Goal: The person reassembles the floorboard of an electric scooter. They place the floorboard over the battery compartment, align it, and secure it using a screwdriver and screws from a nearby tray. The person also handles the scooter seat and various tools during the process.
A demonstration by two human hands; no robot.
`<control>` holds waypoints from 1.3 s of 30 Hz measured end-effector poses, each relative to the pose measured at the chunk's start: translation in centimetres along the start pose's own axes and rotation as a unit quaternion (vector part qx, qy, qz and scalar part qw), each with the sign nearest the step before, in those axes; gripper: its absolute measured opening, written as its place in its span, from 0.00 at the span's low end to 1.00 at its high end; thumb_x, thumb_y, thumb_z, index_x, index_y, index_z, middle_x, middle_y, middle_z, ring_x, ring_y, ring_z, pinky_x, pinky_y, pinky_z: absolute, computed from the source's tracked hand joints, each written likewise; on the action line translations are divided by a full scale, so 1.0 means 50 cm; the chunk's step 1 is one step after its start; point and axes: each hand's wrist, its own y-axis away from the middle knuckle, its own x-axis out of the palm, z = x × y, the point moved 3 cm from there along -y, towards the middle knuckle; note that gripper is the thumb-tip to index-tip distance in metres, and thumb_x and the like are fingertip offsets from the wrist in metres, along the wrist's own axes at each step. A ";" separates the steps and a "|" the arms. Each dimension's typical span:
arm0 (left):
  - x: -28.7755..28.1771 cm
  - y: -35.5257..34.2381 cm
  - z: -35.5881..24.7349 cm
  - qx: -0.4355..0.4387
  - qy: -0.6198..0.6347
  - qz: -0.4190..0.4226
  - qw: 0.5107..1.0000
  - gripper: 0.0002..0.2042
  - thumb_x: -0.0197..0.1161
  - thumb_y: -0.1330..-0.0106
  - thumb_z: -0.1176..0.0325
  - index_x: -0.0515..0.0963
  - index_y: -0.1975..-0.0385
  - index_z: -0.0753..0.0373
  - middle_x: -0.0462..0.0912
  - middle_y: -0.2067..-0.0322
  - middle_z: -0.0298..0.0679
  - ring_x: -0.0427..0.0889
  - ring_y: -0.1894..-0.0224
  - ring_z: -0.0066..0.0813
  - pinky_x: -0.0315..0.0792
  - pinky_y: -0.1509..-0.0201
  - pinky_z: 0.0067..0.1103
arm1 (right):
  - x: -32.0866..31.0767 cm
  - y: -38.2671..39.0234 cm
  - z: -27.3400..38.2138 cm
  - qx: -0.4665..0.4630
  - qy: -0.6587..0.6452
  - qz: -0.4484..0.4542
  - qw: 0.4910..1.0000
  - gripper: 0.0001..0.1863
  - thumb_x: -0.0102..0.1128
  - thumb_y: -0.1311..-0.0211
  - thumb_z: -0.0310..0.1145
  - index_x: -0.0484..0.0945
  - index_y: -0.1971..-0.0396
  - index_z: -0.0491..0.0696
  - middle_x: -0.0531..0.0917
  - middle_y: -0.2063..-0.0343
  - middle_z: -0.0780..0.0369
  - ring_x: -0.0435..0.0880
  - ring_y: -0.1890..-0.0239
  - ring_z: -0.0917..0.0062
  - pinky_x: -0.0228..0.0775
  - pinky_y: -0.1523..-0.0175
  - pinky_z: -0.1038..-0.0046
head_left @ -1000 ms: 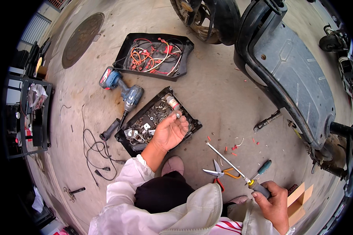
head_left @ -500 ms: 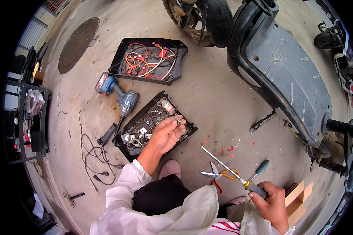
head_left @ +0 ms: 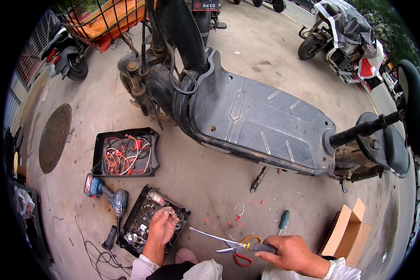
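Clock hours read from the view's centre.

- Left hand [head_left: 162,228], seven o'clock: fingers curled, pinching a small metal piece [head_left: 169,213] over a black parts tray [head_left: 133,213].
- Right hand [head_left: 291,254], five o'clock: closed round the grey handle of a screwdriver [head_left: 259,247], shaft toward ten.
- Scissors [head_left: 240,259], six o'clock, partly behind the screwdriver.
- Impact driver [head_left: 119,200], eight o'clock.
- Scooter [head_left: 266,119], two o'clock.
- Open carton [head_left: 343,233], four o'clock.

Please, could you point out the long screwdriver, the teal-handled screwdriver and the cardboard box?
Long screwdriver [head_left: 260,248], head view: on its grey handle.
Teal-handled screwdriver [head_left: 284,218], head view: on its handle.
Cardboard box [head_left: 338,232], head view: on its left panel.
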 end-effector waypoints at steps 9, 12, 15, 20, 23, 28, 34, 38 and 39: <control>0.059 0.016 0.004 -0.035 0.022 0.095 0.995 0.07 0.58 0.25 0.70 0.79 0.55 0.64 0.86 0.58 0.43 0.87 0.57 0.33 0.84 0.49 0.30 | 0.002 -0.011 -0.002 -0.011 -0.019 -0.010 1.000 0.20 0.68 0.39 0.52 0.84 0.65 0.48 0.84 0.77 0.59 0.84 0.77 0.60 0.75 0.72 0.62; 0.055 -0.001 0.033 -0.067 0.039 0.087 0.993 0.06 0.58 0.25 0.70 0.78 0.56 0.63 0.86 0.59 0.43 0.87 0.57 0.33 0.83 0.49 0.29 | 0.007 0.000 -0.010 0.015 -0.047 -0.015 0.999 0.17 0.73 0.42 0.45 0.83 0.67 0.45 0.82 0.79 0.57 0.82 0.79 0.62 0.73 0.72 0.65; 0.035 0.014 0.024 -0.090 -0.024 0.026 0.995 0.05 0.58 0.25 0.70 0.78 0.57 0.63 0.85 0.60 0.43 0.86 0.58 0.33 0.83 0.50 0.29 | 0.017 0.018 -0.015 0.033 -0.064 -0.035 0.997 0.15 0.76 0.46 0.33 0.80 0.68 0.38 0.78 0.83 0.56 0.74 0.82 0.76 0.67 0.74 0.73; -0.102 0.071 0.018 -0.007 -0.192 -0.176 0.965 0.04 0.57 0.26 0.70 0.77 0.59 0.62 0.85 0.62 0.39 0.84 0.62 0.26 0.81 0.53 0.26 | 0.020 0.004 0.031 0.062 -0.086 -0.025 0.994 0.14 0.74 0.45 0.31 0.79 0.69 0.38 0.75 0.85 0.59 0.69 0.81 0.81 0.64 0.75 0.74; -0.152 0.076 -0.015 0.055 -0.227 -0.259 0.937 0.04 0.55 0.26 0.70 0.76 0.59 0.62 0.84 0.65 0.37 0.81 0.66 0.24 0.79 0.58 0.23 | 0.013 -0.005 0.006 0.050 -0.115 -0.062 0.990 0.13 0.73 0.45 0.30 0.78 0.69 0.38 0.74 0.84 0.61 0.67 0.80 0.82 0.62 0.74 0.75; -0.227 0.028 -0.006 0.080 -0.331 -0.259 0.904 0.03 0.55 0.27 0.72 0.75 0.62 0.62 0.83 0.67 0.37 0.80 0.70 0.23 0.77 0.64 0.21 | -0.089 -0.034 -0.041 0.059 -0.157 -0.186 0.968 0.14 0.74 0.42 0.34 0.81 0.67 0.39 0.72 0.86 0.67 0.63 0.82 0.86 0.57 0.76 0.79; -0.244 -0.011 -0.009 0.143 -0.658 -0.292 0.679 0.05 0.65 0.38 0.72 0.79 0.69 0.67 0.83 0.77 0.44 0.83 0.74 0.34 0.76 0.65 0.30 | -0.333 -0.130 -0.016 -0.061 -0.205 -0.338 0.916 0.16 0.65 0.38 0.26 0.75 0.51 0.42 0.79 0.64 0.65 0.73 0.65 0.87 0.66 0.62 0.83; -0.204 -0.025 -0.025 0.149 -0.662 -0.296 0.673 0.03 0.63 0.40 0.74 0.79 0.71 0.67 0.83 0.76 0.45 0.84 0.73 0.39 0.76 0.64 0.32 | -0.444 -0.234 0.048 -0.117 -0.215 -0.396 0.885 0.16 0.67 0.37 0.28 0.77 0.52 0.41 0.80 0.67 0.67 0.76 0.68 0.88 0.69 0.65 0.82; -0.198 -0.026 -0.036 0.155 -0.660 -0.300 0.671 0.03 0.63 0.40 0.74 0.79 0.71 0.67 0.83 0.76 0.45 0.84 0.73 0.39 0.76 0.64 0.32 | -0.462 -0.274 0.074 -0.133 -0.236 -0.400 0.876 0.17 0.68 0.37 0.30 0.77 0.52 0.40 0.81 0.69 0.68 0.76 0.71 0.87 0.70 0.67 0.82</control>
